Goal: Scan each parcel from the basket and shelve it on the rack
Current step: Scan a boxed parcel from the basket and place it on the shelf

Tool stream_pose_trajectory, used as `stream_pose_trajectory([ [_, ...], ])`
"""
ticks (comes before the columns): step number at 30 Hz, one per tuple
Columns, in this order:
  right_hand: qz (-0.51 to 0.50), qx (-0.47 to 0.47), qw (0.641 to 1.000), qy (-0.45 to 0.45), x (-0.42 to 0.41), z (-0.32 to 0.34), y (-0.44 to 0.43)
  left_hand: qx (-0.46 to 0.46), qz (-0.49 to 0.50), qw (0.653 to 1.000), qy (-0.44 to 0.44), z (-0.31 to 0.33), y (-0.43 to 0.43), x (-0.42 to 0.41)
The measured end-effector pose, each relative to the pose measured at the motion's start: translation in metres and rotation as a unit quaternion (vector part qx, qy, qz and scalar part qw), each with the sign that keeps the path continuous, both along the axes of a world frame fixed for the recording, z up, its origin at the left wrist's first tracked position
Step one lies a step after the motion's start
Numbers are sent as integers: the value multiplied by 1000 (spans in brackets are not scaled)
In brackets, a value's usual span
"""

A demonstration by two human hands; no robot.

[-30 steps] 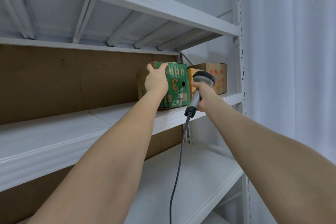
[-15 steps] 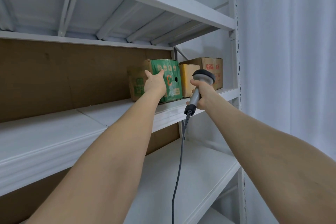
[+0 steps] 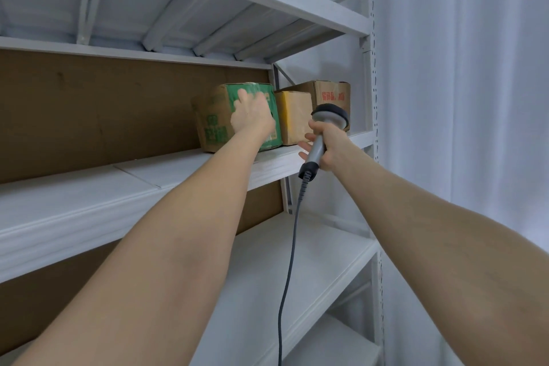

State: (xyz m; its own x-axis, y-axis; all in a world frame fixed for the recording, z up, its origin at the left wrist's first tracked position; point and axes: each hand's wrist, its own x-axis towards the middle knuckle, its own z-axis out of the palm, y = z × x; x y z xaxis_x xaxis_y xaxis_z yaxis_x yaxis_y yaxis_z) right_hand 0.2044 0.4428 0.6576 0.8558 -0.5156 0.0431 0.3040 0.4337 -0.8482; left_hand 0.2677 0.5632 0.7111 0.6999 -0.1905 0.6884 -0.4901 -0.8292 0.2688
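Step in hand, as judged: seating a parcel on the rack.

The green-printed brown cardboard parcel (image 3: 213, 125) stood upright on the white metal rack shelf (image 3: 148, 184), close to the brown backing board (image 3: 104, 110); contact with the board could not be told. The left hand (image 3: 252, 116) lay flat on its front face, fingers spread and fairly straight, pressing rather than gripping, nothing held. The parcel sat at 12 o'clock of that hand, touching it.

At 3 o'clock of the parcel, just beside it, stood a small yellow-brown cardboard box (image 3: 294, 116); at 2 o'clock, a taller brown carton with red print (image 3: 329, 95).

The right hand (image 3: 329, 148) was clenched round the handle of a grey handheld barcode scanner with a black head (image 3: 329, 114), at 3 o'clock of the left hand and apart from the parcel. Its black cable (image 3: 292, 241) hung toward 6 o'clock.

Note for the push: press through the middle of the face so the parcel slides straight toward 12 o'clock without twisting into the box at 3 o'clock, then lift the palm straight off
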Motion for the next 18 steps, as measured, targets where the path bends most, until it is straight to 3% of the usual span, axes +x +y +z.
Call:
stream_pose_trajectory([
  [9,-41,77,996,29,-90,-53,-66,34,-113,991,67,-56,-100,-68],
  [18,-130,183,968,111,-207,-172,-165,114,-201,952,202,-174,-228,-151],
])
